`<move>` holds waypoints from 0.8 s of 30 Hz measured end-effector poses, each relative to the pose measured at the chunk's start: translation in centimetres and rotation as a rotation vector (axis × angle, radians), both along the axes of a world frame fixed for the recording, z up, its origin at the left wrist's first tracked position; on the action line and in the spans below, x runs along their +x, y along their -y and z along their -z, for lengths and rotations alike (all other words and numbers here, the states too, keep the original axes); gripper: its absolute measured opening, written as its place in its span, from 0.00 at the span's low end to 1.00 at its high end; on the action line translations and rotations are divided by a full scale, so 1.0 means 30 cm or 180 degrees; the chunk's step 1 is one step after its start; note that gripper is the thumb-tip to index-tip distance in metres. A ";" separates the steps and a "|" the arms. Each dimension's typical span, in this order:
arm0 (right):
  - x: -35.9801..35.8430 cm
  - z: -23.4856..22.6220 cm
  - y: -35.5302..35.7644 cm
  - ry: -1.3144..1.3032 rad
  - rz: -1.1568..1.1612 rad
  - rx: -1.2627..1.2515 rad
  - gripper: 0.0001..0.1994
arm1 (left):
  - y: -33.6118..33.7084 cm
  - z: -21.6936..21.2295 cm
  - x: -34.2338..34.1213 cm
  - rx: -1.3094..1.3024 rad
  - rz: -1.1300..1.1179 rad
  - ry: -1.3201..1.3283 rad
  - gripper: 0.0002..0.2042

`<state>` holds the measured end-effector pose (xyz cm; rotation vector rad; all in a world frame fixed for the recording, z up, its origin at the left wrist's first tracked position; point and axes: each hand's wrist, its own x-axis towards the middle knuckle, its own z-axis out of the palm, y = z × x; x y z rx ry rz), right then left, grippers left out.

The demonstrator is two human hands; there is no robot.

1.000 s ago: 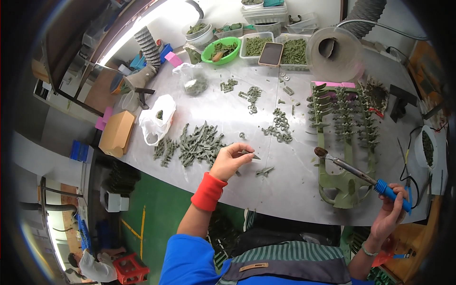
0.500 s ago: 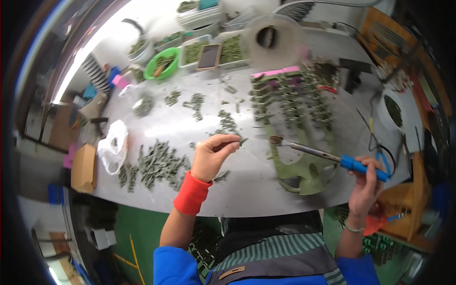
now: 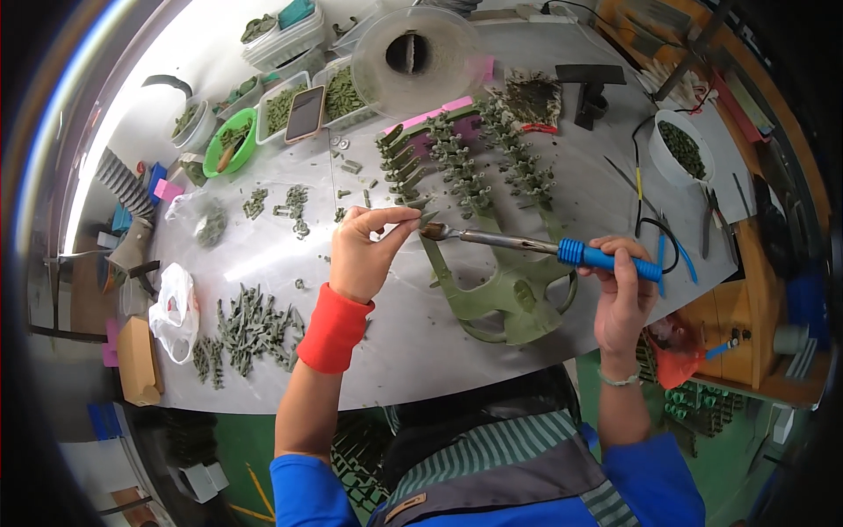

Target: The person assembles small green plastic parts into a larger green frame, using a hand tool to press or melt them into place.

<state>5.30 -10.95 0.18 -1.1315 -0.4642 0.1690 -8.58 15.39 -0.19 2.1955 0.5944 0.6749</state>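
We have the left hand (image 3: pixel 364 255) pinched shut on a small green plastic piece (image 3: pixel 420 220), thumb and fingers closed around it, held above the worktop (image 3: pixel 263 263). Right hand (image 3: pixel 623 290) is wrapped tight round the blue grip of a soldering iron (image 3: pixel 527 246), whose metal tip meets the piece right at the left fingertips. So the piece sits between the two hands, touching the iron's tip, just over the top of a green frame (image 3: pixel 509 299) lying flat on the worktop.

Progress, as we judge it: partway. Rows of finished green stems (image 3: pixel 479 162) stand beyond the hands, near the clear round spool (image 3: pixel 413 53), so a good share looks done. Still left: a big loose pile of green parts (image 3: pixel 250 329) at the left near the white bag (image 3: pixel 176 312), smaller clusters mid-worktop (image 3: pixel 294 206), and trays of green bits (image 3: pixel 281 105) further back. A phone (image 3: pixel 305 114) lies on one tray; a green bowl (image 3: pixel 230 145) sits beside it. A white bowl of parts (image 3: pixel 680 145) is far right.

Whether the piece is already joined to anything, we cannot tell; too small.
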 end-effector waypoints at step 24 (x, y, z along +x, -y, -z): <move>0.006 -0.063 0.071 -0.0057 -0.0063 -0.0172 0.09 | -0.033 -0.016 -0.401 -0.0677 -0.0658 -0.1348 0.09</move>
